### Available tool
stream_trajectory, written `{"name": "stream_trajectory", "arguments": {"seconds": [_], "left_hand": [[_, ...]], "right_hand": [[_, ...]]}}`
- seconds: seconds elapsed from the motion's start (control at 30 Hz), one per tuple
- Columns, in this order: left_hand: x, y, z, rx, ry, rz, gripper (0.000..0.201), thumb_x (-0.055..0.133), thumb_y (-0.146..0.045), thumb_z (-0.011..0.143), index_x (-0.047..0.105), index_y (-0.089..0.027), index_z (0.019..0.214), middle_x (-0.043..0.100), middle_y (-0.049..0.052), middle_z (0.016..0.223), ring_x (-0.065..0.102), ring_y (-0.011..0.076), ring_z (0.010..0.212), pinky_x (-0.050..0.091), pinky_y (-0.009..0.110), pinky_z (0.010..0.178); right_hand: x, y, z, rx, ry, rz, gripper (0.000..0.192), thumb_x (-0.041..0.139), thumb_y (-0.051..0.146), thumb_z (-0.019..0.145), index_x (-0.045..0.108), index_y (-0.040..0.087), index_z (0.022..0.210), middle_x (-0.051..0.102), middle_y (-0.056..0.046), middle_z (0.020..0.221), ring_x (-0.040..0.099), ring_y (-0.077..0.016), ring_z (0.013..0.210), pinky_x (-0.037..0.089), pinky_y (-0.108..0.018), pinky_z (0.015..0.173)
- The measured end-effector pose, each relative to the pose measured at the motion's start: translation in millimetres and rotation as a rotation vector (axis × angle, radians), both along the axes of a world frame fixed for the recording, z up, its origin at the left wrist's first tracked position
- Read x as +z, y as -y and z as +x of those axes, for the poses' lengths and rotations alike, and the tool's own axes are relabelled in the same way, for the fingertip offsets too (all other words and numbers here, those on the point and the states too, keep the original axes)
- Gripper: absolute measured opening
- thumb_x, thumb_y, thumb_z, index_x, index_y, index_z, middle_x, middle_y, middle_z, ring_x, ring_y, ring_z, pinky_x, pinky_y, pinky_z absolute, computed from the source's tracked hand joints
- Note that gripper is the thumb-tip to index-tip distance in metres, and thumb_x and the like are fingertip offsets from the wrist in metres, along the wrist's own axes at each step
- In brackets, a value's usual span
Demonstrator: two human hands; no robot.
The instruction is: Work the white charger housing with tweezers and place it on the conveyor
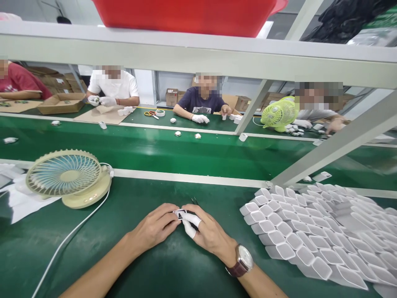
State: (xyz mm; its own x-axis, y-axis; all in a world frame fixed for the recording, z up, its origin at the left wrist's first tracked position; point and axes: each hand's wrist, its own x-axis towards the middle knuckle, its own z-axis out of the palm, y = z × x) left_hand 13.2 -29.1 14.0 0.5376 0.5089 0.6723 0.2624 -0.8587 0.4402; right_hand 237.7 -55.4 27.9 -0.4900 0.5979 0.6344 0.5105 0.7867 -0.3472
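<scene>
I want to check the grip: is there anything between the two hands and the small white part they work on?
Nothing visible is. The left hand and right hand both touch the small white part directly. Only a white finger cot covers one right finger.

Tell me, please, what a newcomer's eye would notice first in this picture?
First, the two bare hands at bottom centre: the left hand and right hand pinch a small white part together above the green table. Right of them lies a large heap of white hollow casings. At left, a cream desk fan stands beside the conveyor belt.
</scene>
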Motion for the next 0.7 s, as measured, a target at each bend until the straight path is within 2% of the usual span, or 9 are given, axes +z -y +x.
{"name": "stream_trajectory", "arguments": {"seconds": [0.17,0.3,0.4,0.47,0.57,0.63,0.7], "left_hand": [[-0.3,-5.6,-4.9,-0.003,-0.053,-0.057,0.019,0.065,-0.015,0.097,0.062,-0.019,0.116,0.072,0.011,0.111,0.073,0.0203,0.101,0.063,0.033,0.091],[-0.8,-7.1,-8.2,0.001,-0.130,-0.086,0.018,0.063,-0.022,0.099,0.066,-0.021,0.117,0.071,0.011,0.117,0.073,0.0204,0.103,0.062,0.032,0.091],[-4.2,-6.1,-7.2,0.016,-0.053,-0.204,0.014,0.062,-0.023,0.099,0.069,-0.022,0.112,0.072,0.010,0.116,0.073,0.0197,0.102,0.061,0.032,0.092],[-5.9,-6.0,-5.1,0.072,0.089,-0.376,0.010,0.067,-0.026,0.097,0.070,-0.021,0.104,0.073,0.009,0.111,0.073,0.0195,0.099,0.062,0.031,0.088],[-4.0,-8.8,-2.3,0.136,0.420,-0.792,0.018,0.074,-0.034,0.092,0.069,-0.018,0.097,0.073,0.006,0.094,0.072,0.0173,0.084,0.063,0.028,0.075],[0.0,-12.1,-2.0,0.105,0.641,-1.060,0.024,0.076,-0.038,0.090,0.069,-0.016,0.096,0.073,0.005,0.089,0.071,0.0161,0.079,0.063,0.027,0.071],[4.2,-15.4,-2.7,0.057,0.801,-1.239,0.026,0.077,-0.040,0.090,0.070,-0.016,0.096,0.073,0.006,0.090,0.072,0.0158,0.081,0.064,0.027,0.073]], "right_hand": [[-1.4,0.3,-0.8,-0.025,0.042,-0.060,0.034,0.050,0.018,0.104,0.053,0.021,0.138,0.067,-0.014,0.127,0.072,-0.0229,0.111,0.065,-0.039,0.094],[-1.8,-2.3,0.8,-0.099,0.093,-0.085,0.028,0.056,0.026,0.104,0.057,0.021,0.131,0.070,-0.012,0.124,0.073,-0.0241,0.109,0.064,-0.042,0.095],[-2.1,-8.3,7.0,-0.185,0.090,-0.032,0.027,0.057,0.026,0.103,0.059,0.020,0.129,0.072,-0.013,0.119,0.073,-0.0254,0.106,0.063,-0.044,0.094],[-1.9,-13.6,13.4,-0.239,0.098,0.004,0.026,0.053,0.023,0.104,0.060,0.021,0.129,0.072,-0.013,0.114,0.072,-0.0254,0.102,0.063,-0.044,0.091],[-1.7,-21.1,23.2,-0.312,0.172,0.036,0.026,0.047,0.022,0.105,0.063,0.021,0.126,0.072,-0.012,0.108,0.072,-0.0249,0.093,0.063,-0.043,0.084],[-2.6,-24.3,27.4,-0.355,0.237,0.055,0.027,0.044,0.022,0.105,0.066,0.021,0.121,0.072,-0.011,0.102,0.071,-0.0243,0.086,0.062,-0.041,0.078],[-4.2,-25.4,28.9,-0.389,0.288,0.060,0.027,0.042,0.024,0.107,0.068,0.020,0.116,0.071,-0.010,0.096,0.070,-0.0236,0.080,0.060,-0.039,0.074]]}}
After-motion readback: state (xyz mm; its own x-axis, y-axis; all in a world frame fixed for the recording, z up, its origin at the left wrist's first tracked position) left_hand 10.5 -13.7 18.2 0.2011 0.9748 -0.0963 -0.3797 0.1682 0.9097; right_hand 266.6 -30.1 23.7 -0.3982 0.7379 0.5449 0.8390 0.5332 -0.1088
